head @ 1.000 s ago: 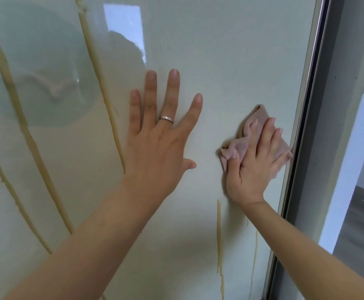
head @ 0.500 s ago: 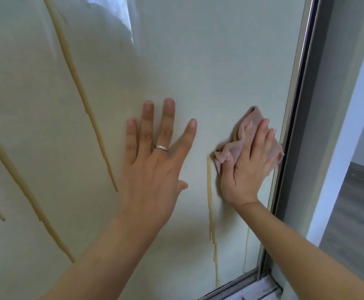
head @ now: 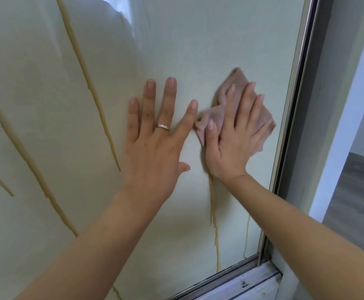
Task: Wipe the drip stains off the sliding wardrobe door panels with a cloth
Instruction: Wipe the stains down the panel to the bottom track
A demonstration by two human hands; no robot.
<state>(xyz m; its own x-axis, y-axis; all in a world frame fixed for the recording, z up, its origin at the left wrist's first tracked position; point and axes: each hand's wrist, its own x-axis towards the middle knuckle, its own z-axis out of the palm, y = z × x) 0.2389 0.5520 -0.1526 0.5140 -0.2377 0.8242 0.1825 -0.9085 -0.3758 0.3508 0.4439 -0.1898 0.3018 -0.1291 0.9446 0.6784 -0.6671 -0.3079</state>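
Head view: right hand (head: 235,146) presses the soft, limp pink cloth (head: 217,118) flat-fingered; left hand (head: 155,148) spread, empty.

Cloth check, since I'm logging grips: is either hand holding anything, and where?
The right hand presses the pink cloth flat against the door panel, covering its middle. The left hand holds nothing.

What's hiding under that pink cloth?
The pink cloth lies flat on the door panel under the right hand. A yellowish drip stain comes out below the hand. Whether it continues under the cloth is covered.
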